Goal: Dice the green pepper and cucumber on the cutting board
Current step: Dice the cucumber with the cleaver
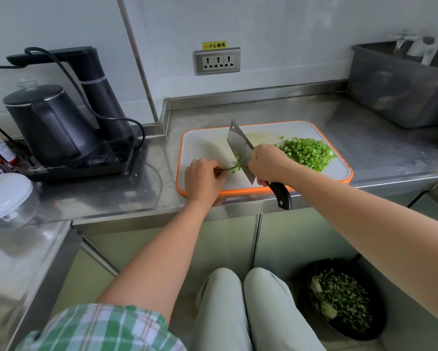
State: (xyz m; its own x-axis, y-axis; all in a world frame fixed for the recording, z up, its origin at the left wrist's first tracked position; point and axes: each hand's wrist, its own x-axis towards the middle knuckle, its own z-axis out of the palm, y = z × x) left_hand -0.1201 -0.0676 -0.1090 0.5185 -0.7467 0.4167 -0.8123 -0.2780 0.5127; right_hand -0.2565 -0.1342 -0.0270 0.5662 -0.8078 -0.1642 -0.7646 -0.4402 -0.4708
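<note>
Item, cutting board [205, 145] on the steel surface [365, 115]: we pinch a thin cucumber strip [232, 168] in our left hand [204, 179], its long axis running left to right toward the cleaver [239, 144] gripped by our right hand [268, 164]. The blade crosses the strip's right end; diced pepper [307, 153] is heaped to the right, with bare board behind and to the left.

We see the cutting board [205, 140] on the steel counter [111, 198]. Over its near-left part the left hand [204, 178] pinches a thin green strip [234, 168]. The right hand [268, 163] grips the cleaver [238, 145], edge down on the strip's end at board centre. The diced green pile [307, 153] sits on the board's right side. A black kettle [48, 122] is well left of the board, a wall socket [217, 61] behind it, and a bowl of scraps [347, 300] on the floor below its right end.
</note>
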